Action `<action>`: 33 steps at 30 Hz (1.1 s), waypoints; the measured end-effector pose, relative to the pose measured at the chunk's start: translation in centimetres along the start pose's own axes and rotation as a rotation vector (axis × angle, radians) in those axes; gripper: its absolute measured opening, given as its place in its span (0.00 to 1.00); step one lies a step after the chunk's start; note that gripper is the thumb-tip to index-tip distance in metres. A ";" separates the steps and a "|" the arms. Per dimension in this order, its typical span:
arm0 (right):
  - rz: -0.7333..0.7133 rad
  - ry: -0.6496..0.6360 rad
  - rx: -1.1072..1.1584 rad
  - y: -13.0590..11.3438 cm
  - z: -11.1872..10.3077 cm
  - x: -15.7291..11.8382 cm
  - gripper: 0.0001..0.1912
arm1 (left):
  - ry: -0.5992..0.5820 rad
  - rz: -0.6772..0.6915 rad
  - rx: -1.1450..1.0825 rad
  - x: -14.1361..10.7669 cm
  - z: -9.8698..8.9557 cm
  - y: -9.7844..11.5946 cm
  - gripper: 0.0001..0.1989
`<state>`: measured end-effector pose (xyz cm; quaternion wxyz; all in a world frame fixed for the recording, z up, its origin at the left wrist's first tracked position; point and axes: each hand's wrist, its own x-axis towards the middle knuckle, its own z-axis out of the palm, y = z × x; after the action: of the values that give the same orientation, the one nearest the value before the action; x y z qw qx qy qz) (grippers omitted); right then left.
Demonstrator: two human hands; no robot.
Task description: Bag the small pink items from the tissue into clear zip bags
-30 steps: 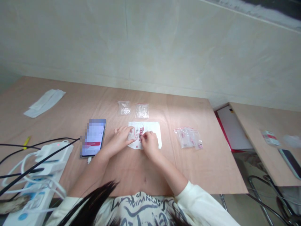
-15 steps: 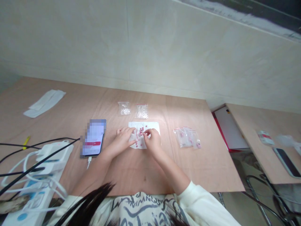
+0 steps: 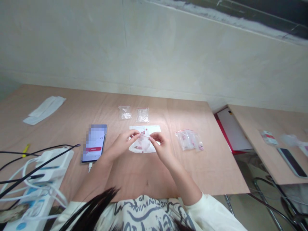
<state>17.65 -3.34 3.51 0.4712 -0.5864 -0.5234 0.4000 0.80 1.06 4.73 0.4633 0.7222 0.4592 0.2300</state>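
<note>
A thin pinkish string stretches between my two hands, just above a white sheet. My left hand pinches one end at the sheet's left side. The other end is pinched between the thumb and forefinger of my right hand. Small dark-red beads lie scattered on the sheet beneath the string. Whether any bead sits on the string is too small to tell.
Behind the sheet lie two small clear bags. More clear bags with reddish bits lie to the right. On the left are a charging phone, a crowded power strip with cables, and white paper strips.
My hands have lifted off the sheet and moved apart, with the string now pulled taut between them. Earlier my right fingers were down among the beads. The view has shifted slightly.
</note>
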 end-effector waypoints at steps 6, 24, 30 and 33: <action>0.090 -0.024 0.049 -0.5 -1.5 -0.6 0.07 | 0.046 -0.040 -0.076 -0.6 -0.4 1.8 0.11; 0.032 0.206 -0.847 6.2 -9.8 2.2 0.08 | 0.083 -0.093 0.166 -1.8 -1.7 1.8 0.14; -0.030 0.126 -0.907 7.1 -10.0 0.7 0.06 | 0.101 -0.144 0.135 -1.9 -1.6 1.1 0.13; -0.058 0.108 -0.861 7.2 -9.0 -0.4 0.04 | 0.099 -0.162 0.139 -2.1 -1.5 1.1 0.13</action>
<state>27.99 -5.01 -1.39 0.2212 -0.7346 -0.6335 0.1006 -0.81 -0.27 6.58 0.4060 0.7008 0.5532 0.1951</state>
